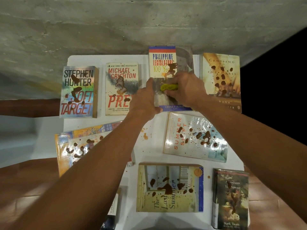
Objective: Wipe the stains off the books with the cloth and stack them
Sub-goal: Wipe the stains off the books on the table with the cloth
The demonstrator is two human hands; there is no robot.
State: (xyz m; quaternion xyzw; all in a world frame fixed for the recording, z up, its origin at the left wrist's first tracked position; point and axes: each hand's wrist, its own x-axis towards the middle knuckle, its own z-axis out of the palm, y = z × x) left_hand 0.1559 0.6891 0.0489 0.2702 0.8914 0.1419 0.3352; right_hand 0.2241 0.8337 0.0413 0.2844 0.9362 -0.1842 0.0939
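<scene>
Several books with brown stains lie spread on a white table [154,146]. At the far middle lies the "Philippine Legislature" book [163,63], a brown smear on its cover. My right hand [186,88] holds a yellow-green cloth [168,87] bunched against the lower half of that cover. My left hand [146,100] grips the book's left edge near its lower corner. Around it lie "Soft Target" [78,92], "Prey" [121,88], "Crossing to Paris" [222,80], "Summer Shift" [196,135], "The Last Summer" [169,188], a Tom Sawyer book [230,198] and a colourful book [79,146] partly under my left forearm.
A rough concrete wall [132,25] rises right behind the table's far edge. Brown drips [145,136] dot the bare tabletop in the middle. Another book [113,208] sticks out at the near left edge. Reddish floor tiles [25,188] show on both sides.
</scene>
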